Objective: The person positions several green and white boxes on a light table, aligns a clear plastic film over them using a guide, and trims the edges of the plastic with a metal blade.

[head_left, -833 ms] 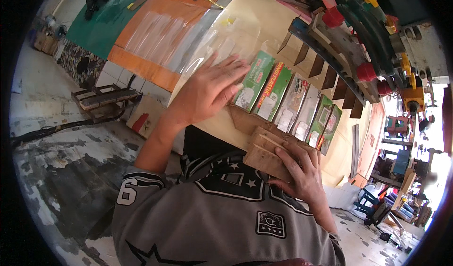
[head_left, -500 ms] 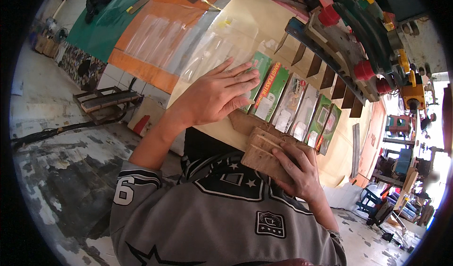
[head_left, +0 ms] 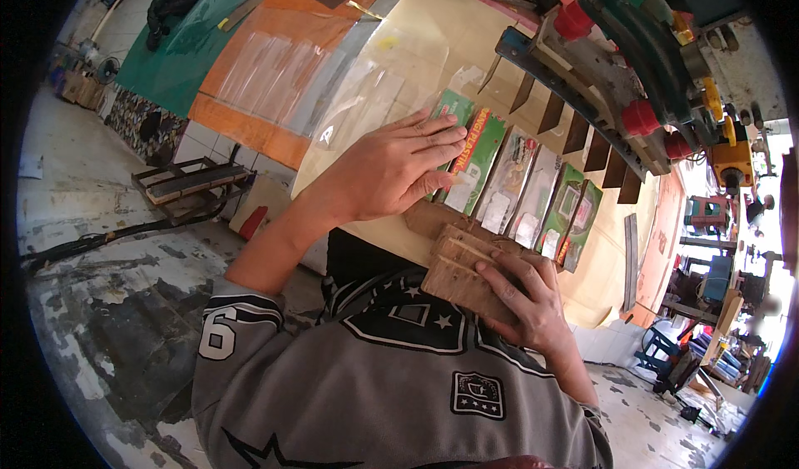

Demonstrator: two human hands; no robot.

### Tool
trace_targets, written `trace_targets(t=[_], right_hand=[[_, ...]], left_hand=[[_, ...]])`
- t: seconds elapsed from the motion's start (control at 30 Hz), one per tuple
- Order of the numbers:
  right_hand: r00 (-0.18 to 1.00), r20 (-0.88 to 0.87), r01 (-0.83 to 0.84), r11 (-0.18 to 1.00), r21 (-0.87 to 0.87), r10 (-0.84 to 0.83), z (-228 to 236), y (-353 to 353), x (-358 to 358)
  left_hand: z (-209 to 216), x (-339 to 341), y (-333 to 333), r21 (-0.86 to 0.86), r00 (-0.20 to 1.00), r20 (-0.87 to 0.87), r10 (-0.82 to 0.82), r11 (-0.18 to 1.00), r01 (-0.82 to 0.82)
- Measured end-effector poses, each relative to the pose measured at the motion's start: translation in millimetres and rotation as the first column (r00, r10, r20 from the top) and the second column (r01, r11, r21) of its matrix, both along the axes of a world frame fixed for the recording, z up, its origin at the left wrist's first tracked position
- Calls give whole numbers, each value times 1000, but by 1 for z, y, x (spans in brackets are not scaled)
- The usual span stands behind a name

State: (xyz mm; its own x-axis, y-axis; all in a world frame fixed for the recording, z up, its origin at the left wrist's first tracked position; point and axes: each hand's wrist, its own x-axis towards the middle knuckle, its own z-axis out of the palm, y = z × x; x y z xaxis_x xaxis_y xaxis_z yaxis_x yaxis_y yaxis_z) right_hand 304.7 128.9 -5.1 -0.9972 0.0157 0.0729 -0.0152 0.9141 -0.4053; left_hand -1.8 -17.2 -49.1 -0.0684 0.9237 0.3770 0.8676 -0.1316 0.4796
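Note:
My left hand (head_left: 395,165) lies flat, fingers stretched out, with its fingertips on the leftmost green packages (head_left: 456,115) of a row. It holds nothing. Beside it runs a green and red printed strip (head_left: 481,157), then clear-windowed strips (head_left: 506,182) and green ones (head_left: 574,219) at the right end. My right hand (head_left: 533,302) grips a brown wooden block (head_left: 466,271) close to my chest, fingers over its top and thumb underneath. The block stands at the near ends of the strips; whether it touches them I cannot tell.
A machine bar with several upright dark blades (head_left: 574,132) rises just beyond the row. Red knobs (head_left: 641,122) and a yellow control box (head_left: 732,168) sit to the right. Clear plastic sheets (head_left: 279,65) cover the orange surface at left. A low metal frame (head_left: 196,182) stands on the floor.
My left hand has slid slightly to the right, its fingertips reaching further over the green packages. The right hand and wooden block are nearly unmoved.

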Motion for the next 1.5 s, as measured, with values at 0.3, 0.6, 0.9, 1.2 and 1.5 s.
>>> trace_targets(t=[0.3,0.6,0.9,1.2,1.5], right_hand=[[1000,-6,15,1000,-20,-16,-2,-2,1],[998,-41,44,999,20,-44,-5,-7,2],[994,-78,77,996,47,-73,-8,-14,4],[986,-134,113,985,131,-96,-13,-20,3],[981,-153,138,980,143,-116,-19,-23,6]], left_hand=[[-2,9,-2,33,986,168,22,999,-28],[-5,30,6,115,994,-54,97,989,-90],[-1,37,8,104,993,-37,115,988,-111],[-3,37,8,104,994,27,107,989,-109],[-4,38,12,106,996,41,85,990,-89]])
